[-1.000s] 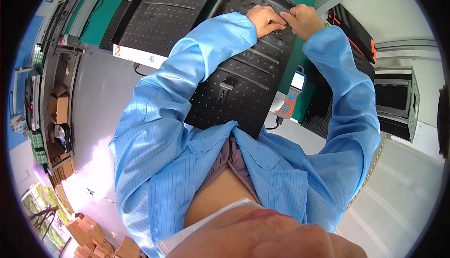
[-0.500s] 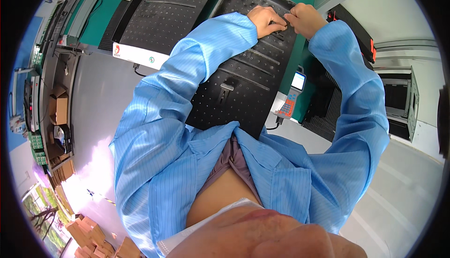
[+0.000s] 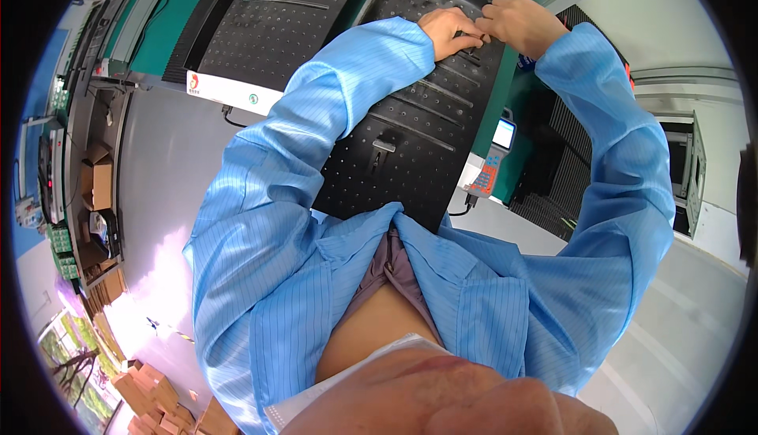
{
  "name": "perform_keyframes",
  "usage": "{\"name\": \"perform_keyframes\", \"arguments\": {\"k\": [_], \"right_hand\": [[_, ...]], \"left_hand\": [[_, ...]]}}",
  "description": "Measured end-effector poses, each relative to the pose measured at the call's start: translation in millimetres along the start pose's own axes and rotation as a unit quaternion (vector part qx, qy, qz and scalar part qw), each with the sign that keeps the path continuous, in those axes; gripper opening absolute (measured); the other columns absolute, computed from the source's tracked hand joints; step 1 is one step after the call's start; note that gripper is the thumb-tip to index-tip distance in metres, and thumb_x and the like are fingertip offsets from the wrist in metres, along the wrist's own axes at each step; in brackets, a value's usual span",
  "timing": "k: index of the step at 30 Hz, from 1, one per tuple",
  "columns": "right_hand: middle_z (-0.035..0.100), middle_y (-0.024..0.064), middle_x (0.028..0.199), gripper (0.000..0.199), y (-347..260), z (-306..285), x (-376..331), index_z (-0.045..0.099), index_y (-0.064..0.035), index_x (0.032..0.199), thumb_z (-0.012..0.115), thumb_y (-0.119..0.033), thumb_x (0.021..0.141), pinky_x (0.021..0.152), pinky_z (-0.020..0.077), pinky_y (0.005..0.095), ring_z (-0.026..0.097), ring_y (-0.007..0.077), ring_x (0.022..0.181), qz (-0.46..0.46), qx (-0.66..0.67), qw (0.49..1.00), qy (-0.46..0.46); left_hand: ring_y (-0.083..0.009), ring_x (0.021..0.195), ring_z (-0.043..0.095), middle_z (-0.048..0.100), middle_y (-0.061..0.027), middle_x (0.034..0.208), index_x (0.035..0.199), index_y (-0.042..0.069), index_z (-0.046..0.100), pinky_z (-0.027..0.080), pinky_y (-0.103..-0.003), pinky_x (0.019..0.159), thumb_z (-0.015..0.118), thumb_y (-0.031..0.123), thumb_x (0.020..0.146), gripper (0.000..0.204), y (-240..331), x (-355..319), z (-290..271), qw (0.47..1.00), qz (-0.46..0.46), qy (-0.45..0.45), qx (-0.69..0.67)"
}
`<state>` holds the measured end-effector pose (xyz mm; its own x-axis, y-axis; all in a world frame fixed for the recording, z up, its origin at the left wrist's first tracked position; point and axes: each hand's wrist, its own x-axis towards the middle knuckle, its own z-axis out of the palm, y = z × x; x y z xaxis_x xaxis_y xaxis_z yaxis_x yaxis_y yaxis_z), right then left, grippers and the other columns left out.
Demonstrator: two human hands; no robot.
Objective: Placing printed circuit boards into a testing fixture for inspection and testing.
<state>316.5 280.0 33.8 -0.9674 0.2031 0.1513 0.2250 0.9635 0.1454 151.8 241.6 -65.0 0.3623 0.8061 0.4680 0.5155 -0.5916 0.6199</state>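
Observation:
A long black perforated metal panel (image 3: 418,131) with raised ribs lies in front of me, its near end against my jacket. Over its far right part, my left hand (image 3: 450,32) is closed, thumb and forefinger pinched together at a small dark piece I cannot make out. Right beside it, my right hand (image 3: 519,26) is also closed, its fingertips meeting the left ones near the panel's right edge. Whatever both fingertips hold is too small to name. Closer to me, a small metal bracket (image 3: 384,148) stands up from the panel.
To the left lies a second black perforated panel (image 3: 260,40) with a white front strip. A handheld device (image 3: 496,155) with a screen and orange keypad sits at the right edge. Beyond it are black ribbed racks (image 3: 545,166). Cardboard boxes (image 3: 154,395) lie at lower left.
My right hand and forearm have shifted slightly right, and the right elbow has swung outward. The left hand stays nearly in place.

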Motion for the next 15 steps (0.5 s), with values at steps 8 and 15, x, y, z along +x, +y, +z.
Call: {"name": "perform_keyframes", "arguments": {"k": [8,15], "right_hand": [[0.052,0.0065,0.053,0.015,-20,-37,5,0.055,-0.0026,0.064,0.063,-0.01,0.075,0.047,0.0387,0.0311,0.042,0.0236,0.045,0.251,0.164,0.95,-0.084],[0.055,0.0092,0.072,0.014,-12,-32,0,0.058,-0.0062,0.082,0.064,-0.015,0.073,0.064,0.0421,0.0302,0.049,0.0248,0.07,0.139,-0.005,0.98,-0.139]], "left_hand": [[-0.0191,0.07,0.057,0.062,-0.0054,0.08,0.085,0.011,0.071,0.047,-0.028,0.07,0.067,0.018,0.076,0.012,4,4,-9,0.999,0.007,-0.014,-0.03],[-0.0177,0.073,0.057,0.064,-0.0016,0.079,0.08,0.013,0.072,0.047,-0.028,0.071,0.071,0.019,0.072,0.011,-1,7,-1,0.999,0.023,0.008,-0.042]]}}
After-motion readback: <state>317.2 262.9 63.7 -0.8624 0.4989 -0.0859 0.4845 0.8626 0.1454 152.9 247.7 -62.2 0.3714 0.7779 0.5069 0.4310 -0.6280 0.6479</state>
